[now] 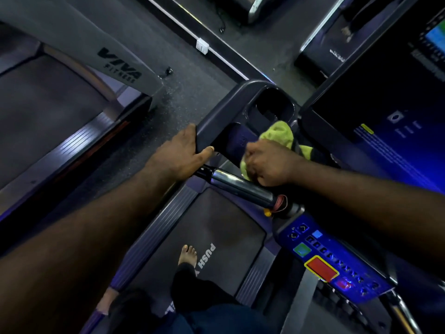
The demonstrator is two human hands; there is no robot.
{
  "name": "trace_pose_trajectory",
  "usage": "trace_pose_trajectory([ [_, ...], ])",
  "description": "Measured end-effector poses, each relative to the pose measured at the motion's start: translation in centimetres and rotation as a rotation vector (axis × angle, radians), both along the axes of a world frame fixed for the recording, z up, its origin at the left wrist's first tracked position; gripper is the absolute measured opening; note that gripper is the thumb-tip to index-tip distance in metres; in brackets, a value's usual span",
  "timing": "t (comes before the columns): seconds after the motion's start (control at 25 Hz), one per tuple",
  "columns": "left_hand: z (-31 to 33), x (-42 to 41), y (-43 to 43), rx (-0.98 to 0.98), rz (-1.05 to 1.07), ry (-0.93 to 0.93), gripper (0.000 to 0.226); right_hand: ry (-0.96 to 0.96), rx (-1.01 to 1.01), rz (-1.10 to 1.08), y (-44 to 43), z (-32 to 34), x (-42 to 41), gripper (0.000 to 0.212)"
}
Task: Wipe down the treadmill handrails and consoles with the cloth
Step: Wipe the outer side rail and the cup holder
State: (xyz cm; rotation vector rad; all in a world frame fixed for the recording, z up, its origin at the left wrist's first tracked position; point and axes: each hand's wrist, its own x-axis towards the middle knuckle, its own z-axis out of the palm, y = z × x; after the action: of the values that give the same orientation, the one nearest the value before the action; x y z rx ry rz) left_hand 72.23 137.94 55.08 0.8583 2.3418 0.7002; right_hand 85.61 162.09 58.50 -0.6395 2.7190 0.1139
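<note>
My right hand (267, 165) hides the middle of the green cloth (279, 135) I'm gripping. My left hand (178, 157) covers the near-left corner of the console tray (231, 104). The far-right screen (438, 37) runs off the edge, its small text blurred beyond reading. My right forearm crosses the button panel (325, 256).
</note>
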Motion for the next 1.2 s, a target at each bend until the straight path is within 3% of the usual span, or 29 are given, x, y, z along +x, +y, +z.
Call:
trace_pose_trajectory([
  [0.12, 0.0, 0.1, 0.0, 0.008, 0.012, -0.014, 0.063, -0.198, 0.156, 0.025, 0.9, 1.8, 2.0, 0.015],
  [0.44, -0.7, -0.4, 0.3, 0.017, -0.011, 0.010, 0.061, 0.120, 0.050, 0.011, -3.2, -0.3, -7.7, 0.027],
  [0.52, -0.7, -0.4, 0.2, 0.000, -0.004, 0.003, 0.067, 0.052, 0.036, -0.017, -2.7, 0.2, -5.9, 0.021],
  [0.76, -0.3, -0.1, 0.3, -0.004, 0.000, 0.008, 0.071, -0.244, 0.195, -0.078, 1.2, 1.3, 1.8, 0.042],
  [1.04, -0.8, -0.2, 0.6, -0.002, 0.004, 0.055, 0.065, 0.154, 0.222, 0.158, -1.1, -1.0, -3.4, 0.027],
  [1.2, -0.6, 0.2, 0.3, 0.011, -0.020, 0.119, 0.085, 0.137, 0.166, 0.130, -2.4, 0.3, -4.6, 0.027],
])
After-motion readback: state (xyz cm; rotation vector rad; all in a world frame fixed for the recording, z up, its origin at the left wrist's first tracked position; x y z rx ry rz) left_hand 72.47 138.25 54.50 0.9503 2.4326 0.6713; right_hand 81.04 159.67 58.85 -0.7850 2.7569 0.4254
